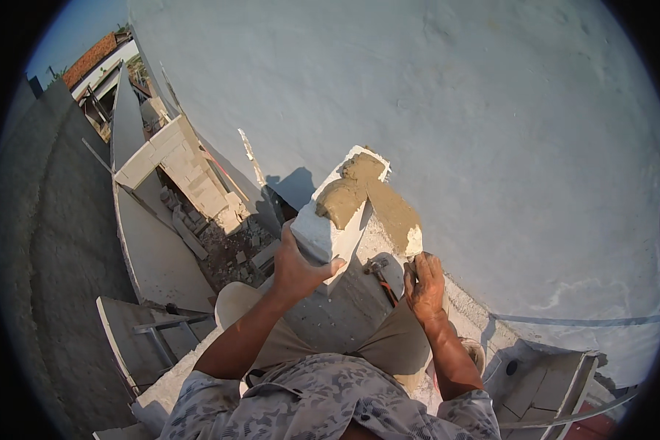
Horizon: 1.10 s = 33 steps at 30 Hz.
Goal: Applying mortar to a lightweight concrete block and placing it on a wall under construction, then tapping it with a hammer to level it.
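A white lightweight concrete block [313, 233] is tilted up in front of me, its far end close to the grey wall. My left hand [298, 268] is closed around its near end, the thumb along the right side. Wet brown mortar [342, 199] lies in thick lumps on the block's top. Gripped by its handle in my right hand [426, 288] is a mortar-covered trowel [396, 217], whose blade meets the mortar on the block. Below the block, between my knees, a hammer [381, 279] with a dark and orange handle lies on a dusty surface.
The tall grey wall [491, 169] rises ahead and to the right. On the left, far below, are a partly built block wall [165, 150], rubble [235, 253] and loose blocks. A metal ladder [161, 341] leans at lower left. A blockwork recess [528, 385] drops away at lower right.
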Motion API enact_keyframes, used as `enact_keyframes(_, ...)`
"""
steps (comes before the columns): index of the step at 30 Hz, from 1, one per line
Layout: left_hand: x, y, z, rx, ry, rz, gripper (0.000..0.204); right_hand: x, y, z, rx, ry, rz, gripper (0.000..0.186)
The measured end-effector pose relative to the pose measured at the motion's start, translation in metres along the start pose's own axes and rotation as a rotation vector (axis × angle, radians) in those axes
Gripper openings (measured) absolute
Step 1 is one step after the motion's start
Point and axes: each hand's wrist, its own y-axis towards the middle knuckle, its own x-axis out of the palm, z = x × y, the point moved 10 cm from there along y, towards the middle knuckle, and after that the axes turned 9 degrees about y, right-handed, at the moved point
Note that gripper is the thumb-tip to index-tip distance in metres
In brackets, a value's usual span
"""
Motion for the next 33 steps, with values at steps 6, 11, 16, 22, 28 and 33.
enact_keyframes(6,0.003,0.001,0.001,-0.03,-0.14,-0.041,0.097,-0.098,0.049,-0.004,0.19,-0.049,-0.179,0.03)
enact_keyframes(11,0.008,0.004,0.01,0.016,-0.138,-0.061,0.104,-0.133,0.155,-0.037,0.304,-0.167,-0.317,0.026)
enact_keyframes(16,0.01,0.004,-0.001,-0.06,-0.165,-0.105,0.109,-0.098,0.2,-0.061,0.248,-0.425,-0.647,0.023)
enact_keyframes(22,0.017,0.002,-0.006,-0.078,-0.183,-0.121,0.108,-0.087,0.206,-0.083,0.426,-0.436,-0.82,0.033)
enact_keyframes(28,0.014,0.004,0.0,-0.06,-0.196,-0.115,0.106,-0.083,0.177,-0.118,0.632,-0.333,-1.028,0.04)
enact_keyframes(33,0.02,0.003,-0.007,-0.045,-0.186,-0.101,0.104,-0.076,0.161,-0.139,0.555,-0.33,-1.102,0.037)
